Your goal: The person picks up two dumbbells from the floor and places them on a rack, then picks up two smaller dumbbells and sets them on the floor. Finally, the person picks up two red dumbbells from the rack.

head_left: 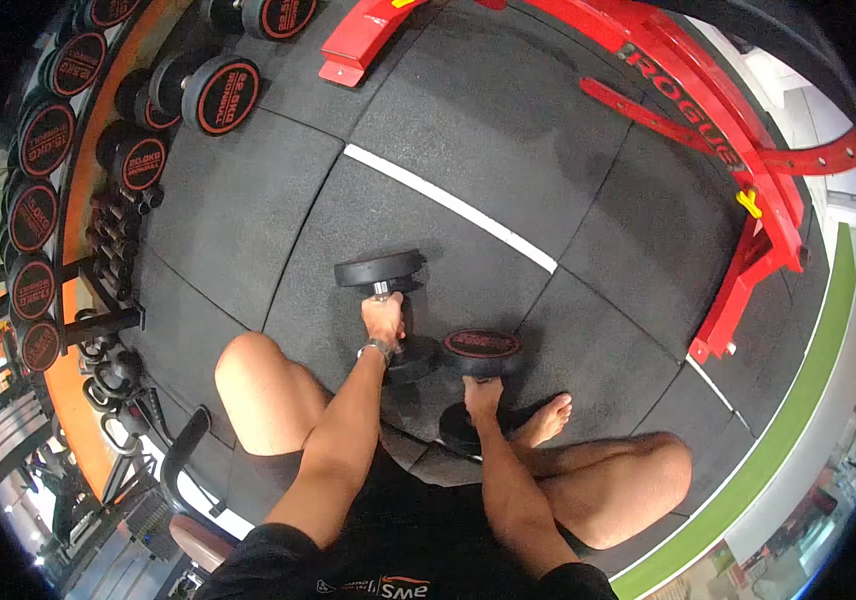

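My left hand (384,316) is wrapped round the metal handle of a black dumbbell (376,270); a watch sits on that wrist. Its far head points away from me, and the near head shows partly behind the wrist. Closer to me and to the right, my right hand (482,396) grips a second dumbbell (483,345), whose far head shows a red-ringed end face. My forearm partly covers its near head. Both dumbbells are low between my bent knees, over the black rubber floor (428,210). A bare foot (546,420) is just right of the second dumbbell.
A red rack frame (683,90) marked ROGUE curves along the upper right. Several dumbbells, including a 22.5 kg dumbbell (223,95), lie on the floor at upper left, beside a dumbbell rack (83,200). Kettlebells (118,370) stand at left. A white line (448,208) crosses the floor.
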Demonstrator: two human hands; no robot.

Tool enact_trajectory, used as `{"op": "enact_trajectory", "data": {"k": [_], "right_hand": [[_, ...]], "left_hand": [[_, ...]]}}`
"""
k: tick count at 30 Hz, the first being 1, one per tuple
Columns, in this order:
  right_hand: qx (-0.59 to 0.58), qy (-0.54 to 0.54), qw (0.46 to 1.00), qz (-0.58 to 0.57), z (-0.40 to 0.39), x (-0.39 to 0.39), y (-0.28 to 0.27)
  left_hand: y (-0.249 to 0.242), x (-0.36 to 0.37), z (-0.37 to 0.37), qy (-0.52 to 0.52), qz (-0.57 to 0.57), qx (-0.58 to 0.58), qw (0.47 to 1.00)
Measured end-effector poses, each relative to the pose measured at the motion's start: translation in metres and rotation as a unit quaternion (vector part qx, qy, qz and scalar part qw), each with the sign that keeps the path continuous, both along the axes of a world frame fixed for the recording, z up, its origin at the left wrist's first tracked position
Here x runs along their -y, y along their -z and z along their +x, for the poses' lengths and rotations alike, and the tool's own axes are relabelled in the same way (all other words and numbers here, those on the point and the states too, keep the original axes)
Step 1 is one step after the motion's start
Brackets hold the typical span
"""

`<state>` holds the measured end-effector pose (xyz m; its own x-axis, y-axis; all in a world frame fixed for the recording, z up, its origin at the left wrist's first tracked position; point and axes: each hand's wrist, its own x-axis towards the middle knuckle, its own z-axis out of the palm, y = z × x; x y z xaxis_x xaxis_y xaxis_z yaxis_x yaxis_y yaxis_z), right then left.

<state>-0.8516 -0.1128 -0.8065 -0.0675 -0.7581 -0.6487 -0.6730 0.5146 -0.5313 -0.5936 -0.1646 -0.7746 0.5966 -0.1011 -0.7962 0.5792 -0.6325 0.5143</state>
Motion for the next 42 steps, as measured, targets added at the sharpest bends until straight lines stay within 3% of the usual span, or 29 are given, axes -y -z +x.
{"op": "enact_trajectory", "data": {"k": [2,5,8,11,14,22,26,29,30,33,34,38,42], "right_hand": [[0.025,-0.033,0.999,-0.031,-0.003,-0.001,0.001],[0.070,0.016,0.995,-0.075,0.010,0.012,-0.023],[0.081,-0.072,0.994,0.004,0.006,0.019,-0.030],[0.092,-0.020,0.995,0.034,0.011,0.022,-0.036],[0.103,-0.076,0.984,-0.122,0.011,0.015,-0.024],[0.124,-0.100,0.981,-0.110,0.008,0.016,-0.025],[0.084,-0.090,0.975,-0.185,0.010,0.011,-0.017],[0.105,-0.025,0.994,-0.027,0.001,0.001,-0.009],[0.058,0.030,0.992,0.105,0.000,0.002,-0.009],[0.073,-0.004,0.991,-0.113,0.012,0.009,-0.020],[-0.010,-0.035,0.998,0.057,0.014,0.021,-0.042],[-0.005,0.009,1.000,0.016,0.019,0.019,-0.046],[-0.040,-0.012,0.999,0.012,0.021,0.015,-0.040]], "left_hand": [[0.001,0.001,-0.003,0.004,0.013,0.015,1.000],[-0.001,0.005,-0.005,0.002,0.053,0.041,0.998],[-0.008,0.014,-0.009,0.018,0.105,0.085,0.991],[-0.003,0.011,-0.009,0.030,0.113,0.107,0.987],[-0.015,0.021,-0.010,0.040,0.142,0.122,0.982],[-0.017,0.026,-0.010,0.034,0.167,0.133,0.976],[-0.023,0.027,-0.011,0.025,0.145,0.138,0.979],[-0.012,0.015,-0.007,0.037,0.109,0.094,0.989],[-0.017,0.016,-0.005,0.048,0.101,0.059,0.992],[-0.002,0.001,-0.002,0.008,0.003,-0.019,1.000],[-0.006,0.003,-0.001,0.017,0.002,-0.038,0.999],[-0.018,0.000,0.000,0.009,-0.074,-0.075,0.994],[-0.021,-0.016,0.004,0.063,-0.126,-0.107,0.984]]}}
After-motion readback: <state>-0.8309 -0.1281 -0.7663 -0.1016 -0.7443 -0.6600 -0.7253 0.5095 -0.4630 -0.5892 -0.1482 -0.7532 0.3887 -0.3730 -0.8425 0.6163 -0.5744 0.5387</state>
